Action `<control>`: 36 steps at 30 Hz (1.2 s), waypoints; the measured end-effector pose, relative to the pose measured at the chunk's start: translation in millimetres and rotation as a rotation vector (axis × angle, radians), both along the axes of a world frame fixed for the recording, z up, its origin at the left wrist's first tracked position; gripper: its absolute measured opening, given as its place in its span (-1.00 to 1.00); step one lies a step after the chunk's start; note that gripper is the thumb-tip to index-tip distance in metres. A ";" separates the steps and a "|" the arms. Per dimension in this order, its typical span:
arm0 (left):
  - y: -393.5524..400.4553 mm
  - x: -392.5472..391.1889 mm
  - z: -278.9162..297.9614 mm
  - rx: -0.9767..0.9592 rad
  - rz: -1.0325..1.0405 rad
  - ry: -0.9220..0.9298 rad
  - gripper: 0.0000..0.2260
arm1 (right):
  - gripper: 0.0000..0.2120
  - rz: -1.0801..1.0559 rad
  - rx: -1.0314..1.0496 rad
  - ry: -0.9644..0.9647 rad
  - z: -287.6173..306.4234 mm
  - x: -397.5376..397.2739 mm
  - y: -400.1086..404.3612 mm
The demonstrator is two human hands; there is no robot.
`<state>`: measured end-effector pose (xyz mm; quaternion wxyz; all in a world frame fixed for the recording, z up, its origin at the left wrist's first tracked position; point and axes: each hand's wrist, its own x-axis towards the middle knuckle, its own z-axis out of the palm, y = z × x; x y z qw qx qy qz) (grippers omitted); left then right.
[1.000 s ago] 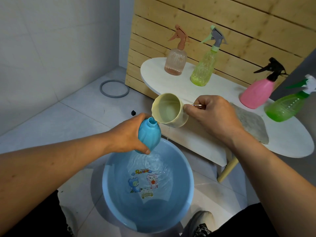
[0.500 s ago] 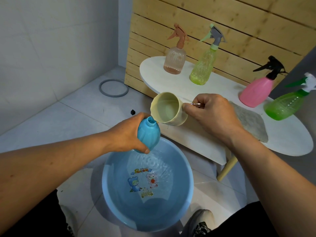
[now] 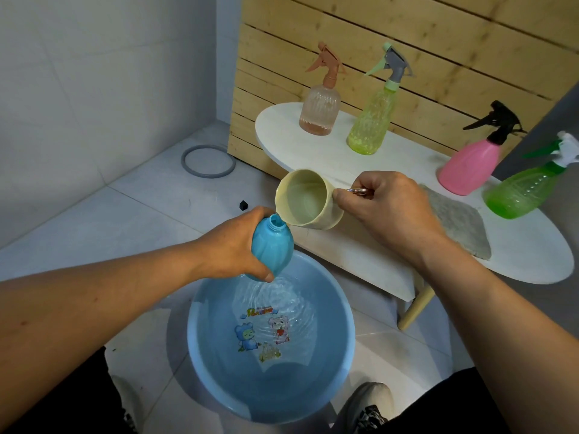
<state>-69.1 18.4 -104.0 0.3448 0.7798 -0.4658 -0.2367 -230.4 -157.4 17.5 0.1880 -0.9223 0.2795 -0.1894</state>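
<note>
My left hand grips a blue bottle with no cap, its open neck pointing up and right, held over a blue basin of rippling water on the floor. My right hand holds a cream cup by its metal handle. The cup is tipped on its side with its lower rim touching the bottle's neck. A little water lies inside the cup.
A white oval table carries a peach spray bottle, a yellow-green one, a pink one, a green one and a grey cloth. A grey ring lies on the tiled floor. A wooden slat panel stands behind.
The cup has tipped a little further over the bottle's neck. Both hands stay almost where they were.
</note>
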 end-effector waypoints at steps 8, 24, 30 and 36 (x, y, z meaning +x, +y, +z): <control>-0.3 -0.6 0.0 0.003 -0.002 0.005 -0.11 | -0.65 0.004 -0.016 0.002 -0.1 0.1 -0.2; 0.1 -0.1 -2.1 0.007 -0.018 0.002 -0.11 | -0.66 0.002 -0.044 0.011 -1.5 0.3 0.3; -0.1 0.0 -3.5 0.010 -0.020 -0.002 -0.10 | -0.64 0.000 -0.067 0.017 -1.3 0.9 0.5; -0.1 0.3 -3.9 0.009 -0.023 -0.002 -0.10 | -0.64 -0.001 -0.081 0.023 -2.2 1.5 0.2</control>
